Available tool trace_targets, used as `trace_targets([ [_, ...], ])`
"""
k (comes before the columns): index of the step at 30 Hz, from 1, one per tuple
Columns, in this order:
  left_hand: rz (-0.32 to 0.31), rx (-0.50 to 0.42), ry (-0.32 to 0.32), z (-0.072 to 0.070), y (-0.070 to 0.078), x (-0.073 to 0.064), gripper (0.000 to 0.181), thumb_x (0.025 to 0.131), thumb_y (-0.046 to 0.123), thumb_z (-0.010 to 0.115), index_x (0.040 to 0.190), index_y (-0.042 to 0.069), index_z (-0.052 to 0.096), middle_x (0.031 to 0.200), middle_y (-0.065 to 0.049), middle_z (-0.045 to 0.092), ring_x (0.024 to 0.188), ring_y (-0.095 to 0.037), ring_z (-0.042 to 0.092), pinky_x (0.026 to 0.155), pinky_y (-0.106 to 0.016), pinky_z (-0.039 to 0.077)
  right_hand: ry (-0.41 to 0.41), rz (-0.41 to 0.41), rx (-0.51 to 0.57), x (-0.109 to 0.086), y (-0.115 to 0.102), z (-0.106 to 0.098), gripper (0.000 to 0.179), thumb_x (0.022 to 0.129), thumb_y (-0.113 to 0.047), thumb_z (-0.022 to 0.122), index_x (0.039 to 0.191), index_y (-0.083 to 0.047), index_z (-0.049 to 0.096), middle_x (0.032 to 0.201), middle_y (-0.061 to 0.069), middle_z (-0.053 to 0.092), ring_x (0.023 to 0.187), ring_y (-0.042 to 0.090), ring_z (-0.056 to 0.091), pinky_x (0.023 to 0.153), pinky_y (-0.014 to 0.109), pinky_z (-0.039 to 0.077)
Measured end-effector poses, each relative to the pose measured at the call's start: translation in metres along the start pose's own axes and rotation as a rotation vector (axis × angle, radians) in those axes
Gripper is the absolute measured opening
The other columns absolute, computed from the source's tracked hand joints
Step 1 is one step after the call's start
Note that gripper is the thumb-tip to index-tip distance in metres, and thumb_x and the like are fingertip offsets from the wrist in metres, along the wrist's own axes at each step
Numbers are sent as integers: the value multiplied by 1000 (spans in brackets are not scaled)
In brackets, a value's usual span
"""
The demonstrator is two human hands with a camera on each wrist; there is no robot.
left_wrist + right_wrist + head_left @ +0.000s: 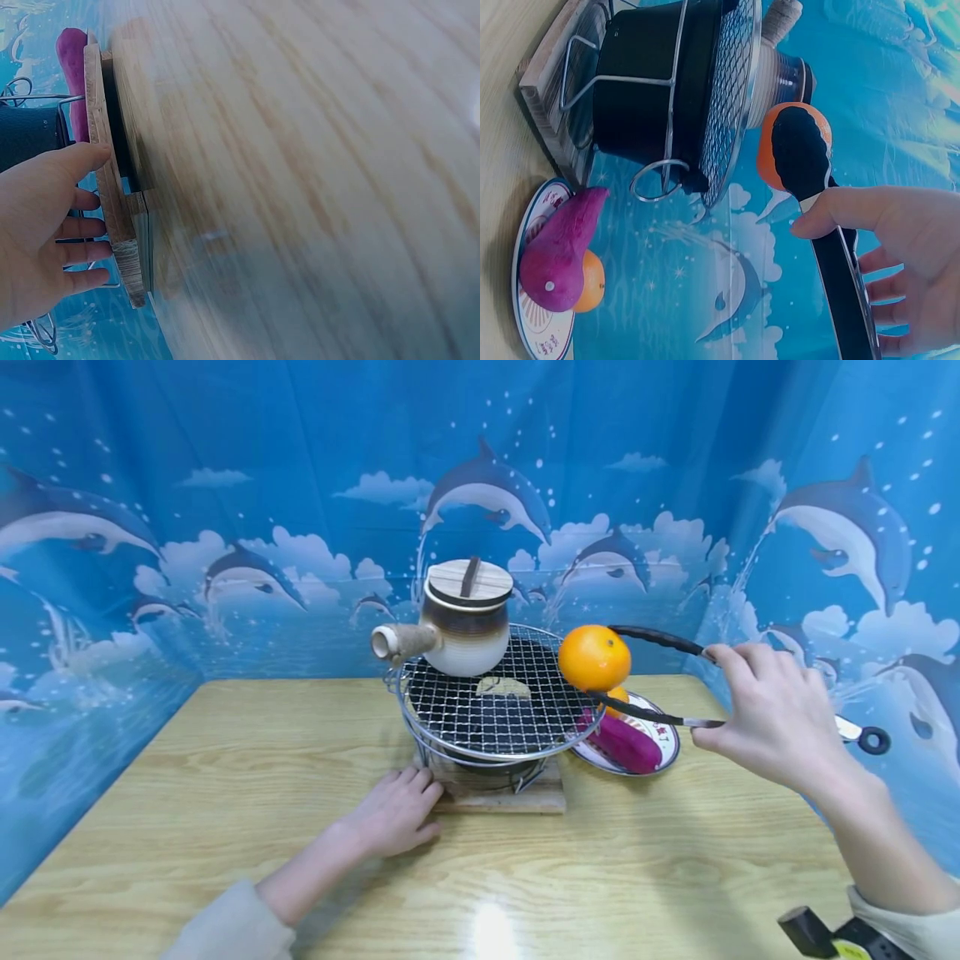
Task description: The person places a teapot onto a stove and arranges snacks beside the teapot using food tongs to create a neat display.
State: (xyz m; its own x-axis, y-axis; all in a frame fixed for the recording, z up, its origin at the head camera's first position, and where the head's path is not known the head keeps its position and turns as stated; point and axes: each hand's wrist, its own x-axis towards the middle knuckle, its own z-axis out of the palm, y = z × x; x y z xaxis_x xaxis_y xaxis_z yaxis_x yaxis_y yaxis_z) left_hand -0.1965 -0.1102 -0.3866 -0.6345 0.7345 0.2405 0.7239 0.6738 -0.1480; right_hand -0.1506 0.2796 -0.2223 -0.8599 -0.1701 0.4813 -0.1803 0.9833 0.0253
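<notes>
My right hand (780,718) grips a pair of tongs (652,715) with black tips and metal arms. Between the tips is an orange (592,658), held just above the right edge of a round wire grill rack (502,722). The right wrist view shows a gap between fruit and mesh. My left hand (393,810) rests at the left front corner of the wooden board (501,800) under the black stove (637,90); its fingers are loosely extended and the thumb touches the board's edge. A lidded clay pot (467,635) with a side handle stands on the rack's back left.
Right of the stove, a patterned plate (671,745) holds a purple sweet potato (628,745) and a second orange (618,697). The rack overhangs part of the plate in the head view. A blue dolphin curtain (300,510) encloses the back and sides of the wooden table (225,760).
</notes>
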Motion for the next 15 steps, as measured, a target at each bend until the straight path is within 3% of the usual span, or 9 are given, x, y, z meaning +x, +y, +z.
trace_targets([
  [15, 8, 11, 17, 1, 0, -1, 36, 80, 39, 65, 95, 8, 55, 91, -7, 51, 87, -24, 50, 71, -38, 44, -3, -67, 12, 4, -18, -2, 88, 55, -25, 83, 128, 2, 43, 119, 27, 43, 105, 46, 37, 77, 58, 31],
])
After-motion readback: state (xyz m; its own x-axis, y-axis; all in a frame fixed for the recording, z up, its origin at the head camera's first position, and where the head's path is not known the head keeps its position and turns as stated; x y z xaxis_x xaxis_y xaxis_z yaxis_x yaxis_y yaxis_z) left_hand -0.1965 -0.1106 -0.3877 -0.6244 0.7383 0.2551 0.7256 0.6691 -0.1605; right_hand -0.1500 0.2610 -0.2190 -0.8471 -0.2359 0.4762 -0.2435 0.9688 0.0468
